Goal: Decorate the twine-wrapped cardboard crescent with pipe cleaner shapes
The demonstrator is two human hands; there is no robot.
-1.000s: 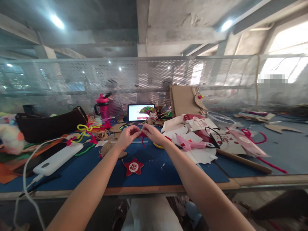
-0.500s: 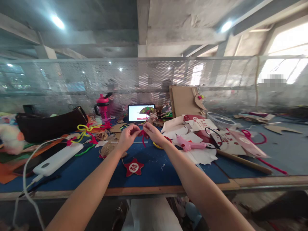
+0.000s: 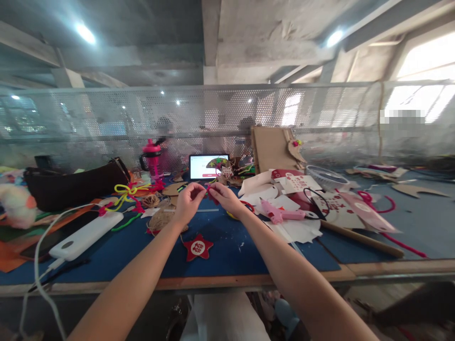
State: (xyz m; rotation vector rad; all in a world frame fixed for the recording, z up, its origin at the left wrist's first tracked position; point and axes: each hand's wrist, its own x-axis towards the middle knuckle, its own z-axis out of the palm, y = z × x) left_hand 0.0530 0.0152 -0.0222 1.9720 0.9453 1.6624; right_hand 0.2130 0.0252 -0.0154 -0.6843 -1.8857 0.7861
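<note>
My left hand [image 3: 190, 200] and my right hand [image 3: 225, 199] meet above the middle of the blue mat, thumbs and fingers pinched close together. Between the fingertips is a small magenta pipe cleaner [image 3: 208, 191], mostly covered by the fingers. Below my hands a red star ornament [image 3: 205, 244] with a round white label lies flat on the mat. Its twine runs toward a ball of twine [image 3: 159, 221] beside my left wrist. Partly hidden behind my right wrist are scissors [image 3: 248, 205] with red and yellow handles.
A pink glue gun [image 3: 280, 213] rests on white paper scraps at right, near a cardboard tube [image 3: 362, 238]. Left are a white power bank [image 3: 85, 237] with a cable and a dark pouch [image 3: 74, 183]. A tablet [image 3: 199, 166] and pink bottle [image 3: 153, 161] stand behind.
The magenta pipe cleaner's end no longer hangs down below my fingers; less of it shows. My right hand has shifted slightly left, and both hands stay pinched close together.
</note>
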